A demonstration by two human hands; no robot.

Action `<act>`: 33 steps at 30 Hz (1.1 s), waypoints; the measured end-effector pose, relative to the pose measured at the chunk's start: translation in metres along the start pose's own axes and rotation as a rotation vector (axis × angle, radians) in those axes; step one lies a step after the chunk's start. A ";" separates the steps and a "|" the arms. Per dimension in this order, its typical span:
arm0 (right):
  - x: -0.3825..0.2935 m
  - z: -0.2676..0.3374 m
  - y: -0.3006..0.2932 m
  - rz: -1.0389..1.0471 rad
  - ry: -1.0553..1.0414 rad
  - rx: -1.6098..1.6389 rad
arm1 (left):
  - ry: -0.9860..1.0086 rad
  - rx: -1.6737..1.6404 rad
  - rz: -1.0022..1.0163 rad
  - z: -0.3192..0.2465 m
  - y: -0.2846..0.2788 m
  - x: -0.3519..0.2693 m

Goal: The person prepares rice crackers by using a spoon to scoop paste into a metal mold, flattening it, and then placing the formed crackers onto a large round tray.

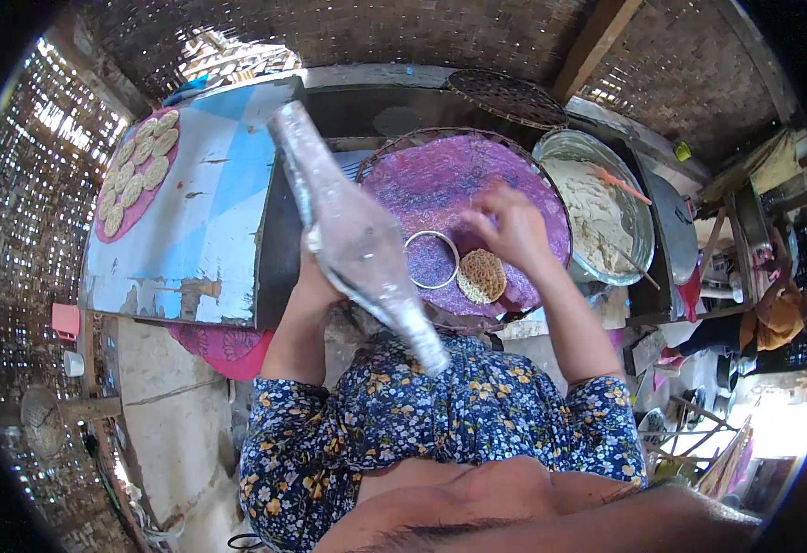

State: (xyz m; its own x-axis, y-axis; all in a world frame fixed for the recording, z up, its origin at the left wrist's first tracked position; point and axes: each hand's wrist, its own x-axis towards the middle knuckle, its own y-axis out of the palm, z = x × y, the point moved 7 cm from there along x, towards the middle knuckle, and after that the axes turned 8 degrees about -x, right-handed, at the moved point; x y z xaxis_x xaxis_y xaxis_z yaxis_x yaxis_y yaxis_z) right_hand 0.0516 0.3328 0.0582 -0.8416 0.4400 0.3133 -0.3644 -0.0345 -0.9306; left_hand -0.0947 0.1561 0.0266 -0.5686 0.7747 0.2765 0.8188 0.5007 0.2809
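Observation:
My left hand (315, 276) grips a long two-handled tool (362, 238) with a broad round middle and shiny, wet-looking ends. The tool hides part of this hand. A round woven tray (370, 166) lies before me, lined with purple patterned cloth (417, 166). Over the cloth's right half is my right hand (514, 225), blurred, with its fingers bent; whether it holds anything is unclear. Below it a round cake of thin brownish strands (483, 276) sits on the cloth. A thin pale ring (457, 261) lies just left of the cake.
Right of the tray stands a large metal basin (642, 259) of pale dough, holding an orange-handled utensil (621, 185) and a stick. On the blue-and-white tabletop (227, 207) at left, several strand cakes (142, 148) rest on pink cloth. A flat woven tray (507, 97) leans behind. Someone in orange (780, 321) appears far right.

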 end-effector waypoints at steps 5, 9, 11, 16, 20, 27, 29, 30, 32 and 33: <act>0.042 0.059 -0.130 -0.412 -0.389 0.193 | 0.776 0.985 0.138 -0.082 0.118 0.048; 0.020 0.094 -0.188 -0.767 -0.467 -0.177 | 0.691 1.050 0.157 -0.095 0.158 0.084; 0.003 0.096 -0.187 -0.725 -0.610 -0.176 | 0.665 0.961 0.362 -0.083 0.167 0.086; -0.022 0.055 -0.193 -0.320 -0.562 0.160 | 0.512 1.061 0.616 -0.073 0.202 0.068; -0.027 -0.028 -0.211 -0.179 -0.185 0.417 | 0.576 1.420 0.643 -0.065 0.226 0.074; -0.121 -0.199 -0.284 -1.074 0.145 0.843 | -0.117 -0.051 0.708 -0.002 0.250 0.115; -0.124 -0.220 -0.246 -1.266 0.085 1.082 | -0.204 -0.477 0.685 0.014 0.279 0.115; -0.119 -0.228 -0.227 -1.230 0.115 1.214 | -0.065 -0.544 0.736 0.010 0.289 0.114; -0.111 -0.231 -0.191 -1.142 0.162 1.450 | 0.262 -0.661 0.629 0.003 0.322 0.123; -0.103 -0.227 -0.174 -0.998 0.092 1.569 | 0.171 -0.851 0.482 0.005 0.321 0.125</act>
State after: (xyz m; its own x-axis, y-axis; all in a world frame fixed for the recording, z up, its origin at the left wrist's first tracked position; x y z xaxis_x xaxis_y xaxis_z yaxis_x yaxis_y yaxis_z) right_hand 0.2921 0.4977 0.1445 -0.1092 0.8559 0.5055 -0.6819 -0.4345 0.5885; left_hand 0.0975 0.4152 0.1470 -0.2484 0.7227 0.6450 0.6741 -0.3493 0.6509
